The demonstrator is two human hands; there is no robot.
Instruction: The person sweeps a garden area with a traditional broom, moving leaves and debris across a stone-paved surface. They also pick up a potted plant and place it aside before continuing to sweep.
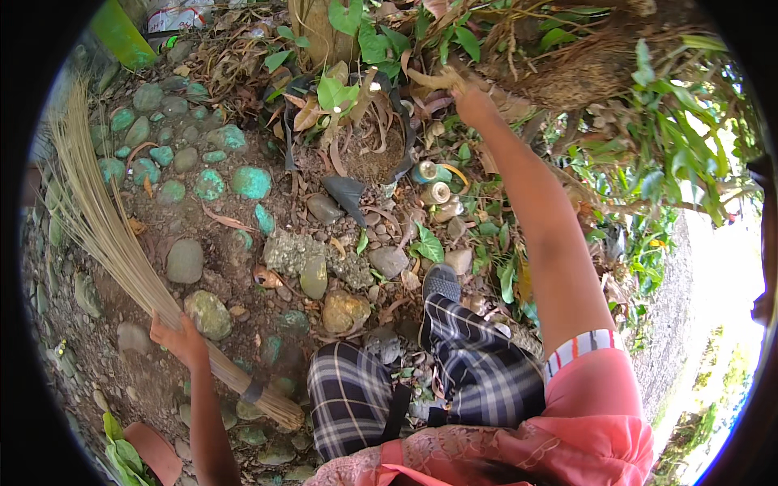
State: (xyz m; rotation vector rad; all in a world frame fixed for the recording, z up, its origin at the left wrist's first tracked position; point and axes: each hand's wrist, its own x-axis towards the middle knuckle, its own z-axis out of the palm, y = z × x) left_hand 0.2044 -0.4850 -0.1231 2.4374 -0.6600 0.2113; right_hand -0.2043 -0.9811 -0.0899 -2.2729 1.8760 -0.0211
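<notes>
My left hand (pixel 180 340) is wrapped round a stick broom (pixel 121 251) of thin tan ribs, near its bound end. The broom slants across the stony ground at the left, its loose tips pointing to the far left. My right hand (pixel 470 95) reaches to the far side, among dry leaves and roots by the plants. Its fingers look closed by a tan, curled piece, perhaps a dry leaf or root; what they hold cannot be made out. Below that arm lie small bottles or cans (pixel 435 193) on the ground.
Green-tinted stones (pixel 251 182) are set in the soil at the left. A torn black plastic sheet (pixel 347 194) surrounds a cut stump at the far middle. A thin trunk (pixel 322 32) rises behind it. Leafy plants (pixel 681 138) and a paved strip (pixel 673 283) lie to the right.
</notes>
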